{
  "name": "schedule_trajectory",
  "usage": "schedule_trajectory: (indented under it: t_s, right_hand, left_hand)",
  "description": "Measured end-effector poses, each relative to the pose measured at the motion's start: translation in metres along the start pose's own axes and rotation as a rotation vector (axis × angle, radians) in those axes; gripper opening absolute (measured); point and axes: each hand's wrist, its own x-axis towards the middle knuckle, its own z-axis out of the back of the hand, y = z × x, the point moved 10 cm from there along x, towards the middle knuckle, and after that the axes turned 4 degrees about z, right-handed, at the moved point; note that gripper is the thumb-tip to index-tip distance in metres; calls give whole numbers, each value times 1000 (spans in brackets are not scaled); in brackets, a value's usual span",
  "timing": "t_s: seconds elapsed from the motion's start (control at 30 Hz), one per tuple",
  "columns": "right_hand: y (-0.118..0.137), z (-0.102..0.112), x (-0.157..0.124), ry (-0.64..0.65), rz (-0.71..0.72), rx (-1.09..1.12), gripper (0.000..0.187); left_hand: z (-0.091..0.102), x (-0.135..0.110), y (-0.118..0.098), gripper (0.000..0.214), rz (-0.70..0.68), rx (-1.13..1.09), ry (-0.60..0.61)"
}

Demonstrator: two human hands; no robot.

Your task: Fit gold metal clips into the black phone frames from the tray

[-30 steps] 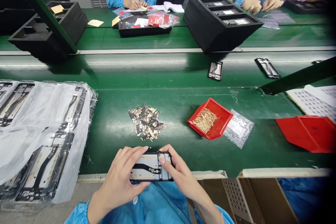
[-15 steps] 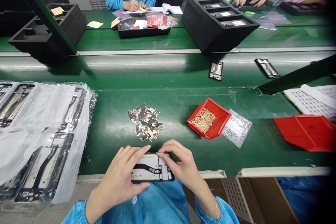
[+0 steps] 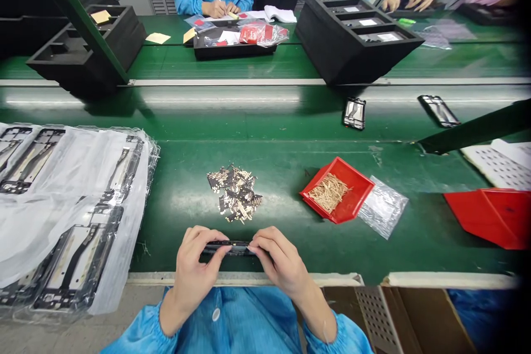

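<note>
Both of my hands hold a black phone frame (image 3: 231, 247) edge-on at the near edge of the green bench. My left hand (image 3: 194, 265) grips its left end with curled fingers. My right hand (image 3: 279, 260) pinches its right end. Just beyond the frame lies a loose pile of small gold and black metal parts (image 3: 236, 193). A small red bin (image 3: 337, 188) of thin gold pins sits to the right of that pile.
Phone frames under clear plastic sheets (image 3: 70, 215) cover the left. A clear bag (image 3: 383, 207) lies by the red bin and another red bin (image 3: 493, 215) stands far right. Two phone parts (image 3: 354, 113) rest on the conveyor. Black trays (image 3: 357, 27) and other people in blue coats are beyond.
The phone frame lay face up in my hands before; now it is tilted up on edge and only its thin side shows. My hands moved slightly forward.
</note>
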Motion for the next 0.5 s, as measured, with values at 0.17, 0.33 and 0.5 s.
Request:
schedule_trajectory:
  t_s: [0.17, 0.33, 0.5]
  right_hand:
    - [0, -4, 3, -53, -60, 2, 19]
    - [-16, -12, -4, -81, -198, 107, 9]
    - [-16, -19, -10, -69, -180, 147, 19]
  left_hand:
    - [4, -10, 9, 21, -81, 31, -134]
    - [6, -18, 12, 29, -144, 85, -199]
    - [5, -21, 9, 29, -173, 83, -187]
